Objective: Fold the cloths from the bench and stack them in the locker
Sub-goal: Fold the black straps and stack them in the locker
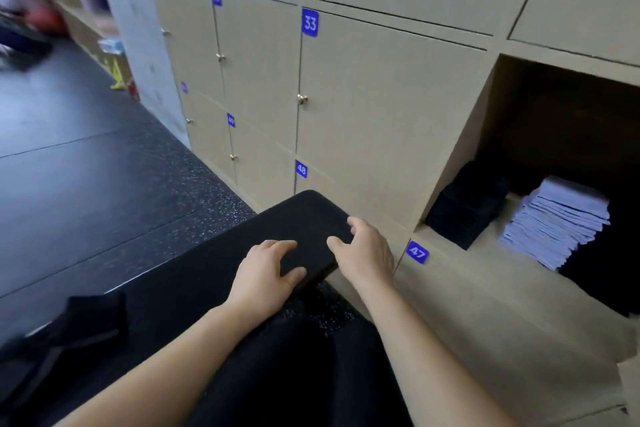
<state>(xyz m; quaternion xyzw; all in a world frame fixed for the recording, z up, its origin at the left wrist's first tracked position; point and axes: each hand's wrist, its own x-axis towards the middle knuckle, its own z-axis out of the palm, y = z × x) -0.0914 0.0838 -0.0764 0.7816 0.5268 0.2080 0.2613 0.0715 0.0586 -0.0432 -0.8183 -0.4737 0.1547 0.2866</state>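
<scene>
Pressing the folded black cloth [310, 230] flat with the left hand [266, 270], clasping its side with the right hand [365, 250], at the bench's [187, 291] far right corner; risks unfolding if lifted lopsidedly toward the locker [464, 149].

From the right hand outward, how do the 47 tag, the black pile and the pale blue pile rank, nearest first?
From the right hand:
1. 47 tag, just right of it.
2. Black pile, left in the open locker.
3. Pale blue pile, farther right inside.
</scene>
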